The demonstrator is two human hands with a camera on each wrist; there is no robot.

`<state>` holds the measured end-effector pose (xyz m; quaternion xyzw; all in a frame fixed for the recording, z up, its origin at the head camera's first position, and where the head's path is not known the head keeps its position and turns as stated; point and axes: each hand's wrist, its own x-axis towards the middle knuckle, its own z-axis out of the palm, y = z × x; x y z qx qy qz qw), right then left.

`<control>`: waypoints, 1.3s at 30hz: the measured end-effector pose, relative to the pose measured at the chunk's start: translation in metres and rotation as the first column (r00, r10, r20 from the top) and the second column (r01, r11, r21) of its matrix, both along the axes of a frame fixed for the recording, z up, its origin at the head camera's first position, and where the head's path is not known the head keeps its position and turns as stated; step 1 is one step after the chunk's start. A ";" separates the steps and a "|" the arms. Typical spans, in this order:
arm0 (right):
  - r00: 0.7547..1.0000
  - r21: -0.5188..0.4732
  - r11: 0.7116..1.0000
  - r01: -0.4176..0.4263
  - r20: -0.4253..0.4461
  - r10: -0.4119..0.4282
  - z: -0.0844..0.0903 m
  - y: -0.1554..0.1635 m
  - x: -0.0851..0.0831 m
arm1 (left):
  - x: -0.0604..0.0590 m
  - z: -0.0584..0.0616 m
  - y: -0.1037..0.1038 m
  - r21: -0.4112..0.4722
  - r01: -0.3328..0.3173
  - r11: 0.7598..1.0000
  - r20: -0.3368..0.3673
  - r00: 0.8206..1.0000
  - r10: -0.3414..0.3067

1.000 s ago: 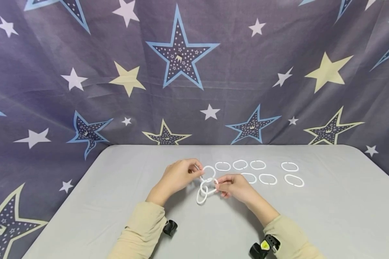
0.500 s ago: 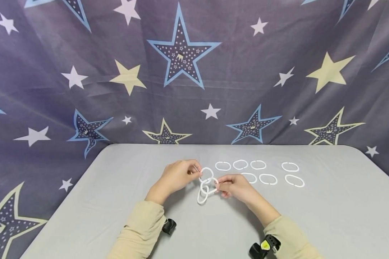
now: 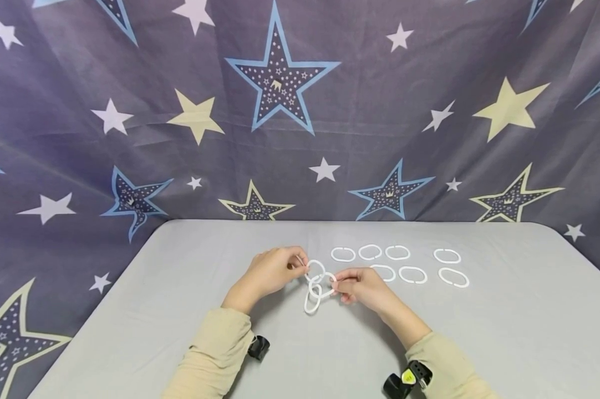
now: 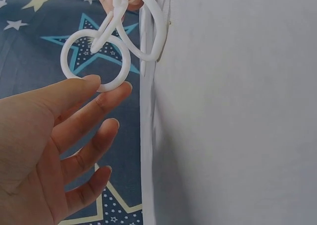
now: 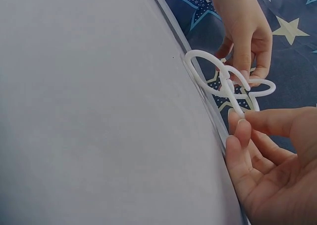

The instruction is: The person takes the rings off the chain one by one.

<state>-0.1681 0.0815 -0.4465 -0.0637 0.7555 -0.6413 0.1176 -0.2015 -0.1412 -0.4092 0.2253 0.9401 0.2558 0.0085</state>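
Observation:
Three white plastic chain links hang joined above the table in the head view. My left hand pinches the upper link between thumb and forefinger; the left wrist view shows the other fingers of that hand spread loosely below. With thumb and fingertips, my right hand pinches the middle link. This middle link passes through the upper one. The third link dangles from the middle one, with no hand on it. In the right wrist view the links overlap, so their gaps are hard to make out.
Several loose white links lie in two rough rows on the grey table, behind and to the right of my right hand; one is partly hidden by it. A star-patterned curtain rises behind the table. Black wrist cameras sit at both sleeves.
My left hand has shifted slightly left, drawing the upper link with it. The right hand stays nearly still, and the dangling link has swung a little. The head view has tilted slightly.

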 end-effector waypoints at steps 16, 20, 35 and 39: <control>1.000 -0.014 1.000 0.000 0.002 0.000 0.001 -0.001 0.001 | 0.000 0.001 0.001 0.004 -0.033 0.999 0.007 0.999 0.033; 1.000 -0.009 1.000 0.007 0.005 -0.007 0.001 -0.001 0.001 | 0.000 0.000 0.001 0.002 -0.042 0.999 0.014 0.999 0.042; 0.999 0.009 0.999 0.031 0.019 -0.031 0.003 -0.002 0.002 | -0.002 -0.001 -0.002 0.000 -0.078 0.997 0.002 0.997 0.078; 0.999 0.004 0.999 0.032 0.021 -0.032 0.002 -0.001 0.002 | -0.002 0.000 -0.002 0.000 -0.107 0.994 -0.019 0.994 0.107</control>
